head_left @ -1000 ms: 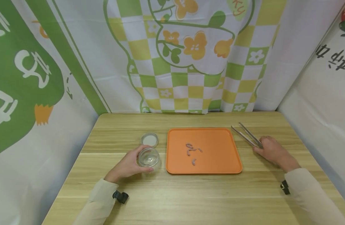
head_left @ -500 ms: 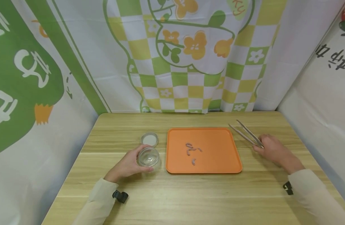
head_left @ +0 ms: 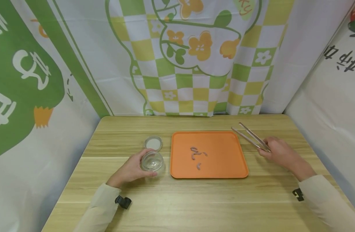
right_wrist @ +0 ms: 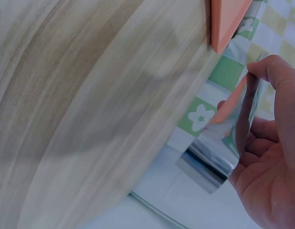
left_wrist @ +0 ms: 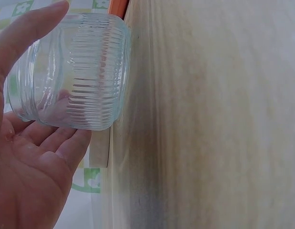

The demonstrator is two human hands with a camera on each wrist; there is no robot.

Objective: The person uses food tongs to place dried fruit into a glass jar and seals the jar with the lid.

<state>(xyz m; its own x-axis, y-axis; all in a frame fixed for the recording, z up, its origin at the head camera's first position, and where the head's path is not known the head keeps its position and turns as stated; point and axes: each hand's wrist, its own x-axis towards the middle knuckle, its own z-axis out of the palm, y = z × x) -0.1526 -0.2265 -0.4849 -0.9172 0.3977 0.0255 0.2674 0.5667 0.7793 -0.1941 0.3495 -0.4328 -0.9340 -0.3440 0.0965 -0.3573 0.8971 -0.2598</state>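
My left hand [head_left: 134, 169] holds a clear glass jar [head_left: 152, 161] on the table, left of the orange tray [head_left: 220, 158]. In the left wrist view the ribbed jar [left_wrist: 90, 71] sits between thumb and fingers. Nothing shows inside it. My right hand [head_left: 281, 154] grips metal tongs [head_left: 254, 137] near their closed end, with the two arms spread apart and pointing toward the tray's far right corner. The bent end of the tongs [right_wrist: 212, 157] shows in the right wrist view. Several small brownish, curled pieces [head_left: 194, 154] lie on the tray's left half; their kind is unclear.
A round lid [head_left: 153, 143] lies just behind the jar. The wooden table [head_left: 177, 206] has a white curtain with green and yellow checks [head_left: 194, 87] along its back edge. Printed white sheets stand at the left and right sides.
My right hand has brought the tongs a little leftward, nearer the tray. My left hand and the jar have stayed in place, and the pieces lie as before.
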